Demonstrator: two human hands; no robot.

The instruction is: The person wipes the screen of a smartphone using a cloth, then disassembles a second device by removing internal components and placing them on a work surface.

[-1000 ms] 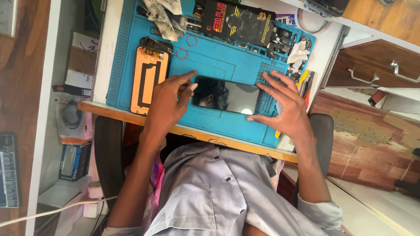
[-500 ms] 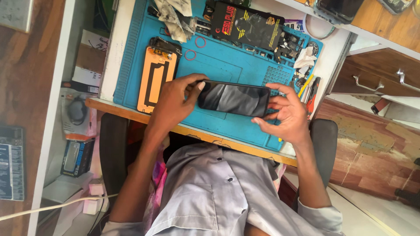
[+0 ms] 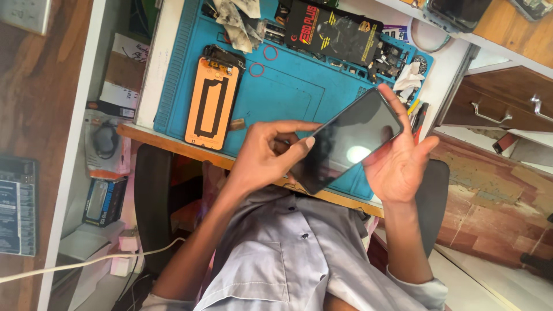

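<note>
the desk [image 3: 151,92] is white with a wooden front edge and carries a blue work mat [image 3: 288,92] across most of its top. on the far part of the mat lies a black packet [image 3: 334,31] with a crumpled cloth [image 3: 239,17] to its side and small loose parts about it. an orange-backed display panel [image 3: 212,101] lies flat on the mat near the desk's front edge, well apart from both hands.

the black phone [image 3: 351,141] is off the mat, held tilted in the air above the front edge of the desk, glass side up, with a bright reflection on it. the right hand [image 3: 400,158] cradles it from below and the side, palm open, fingers spread along the far edge; the grip is loose rather than closed round the body. the left hand [image 3: 271,152] pinches the near corner, thumb on the glass and fingers curled beneath.

risks noted: the phone hangs over the desk edge and the person's lap, so a slip from the open right palm would likely drop it past the mat. pressure at the pinched corner could flex or crack the glass. loose parts on the mat could scratch the screen if it were laid face down.
</note>
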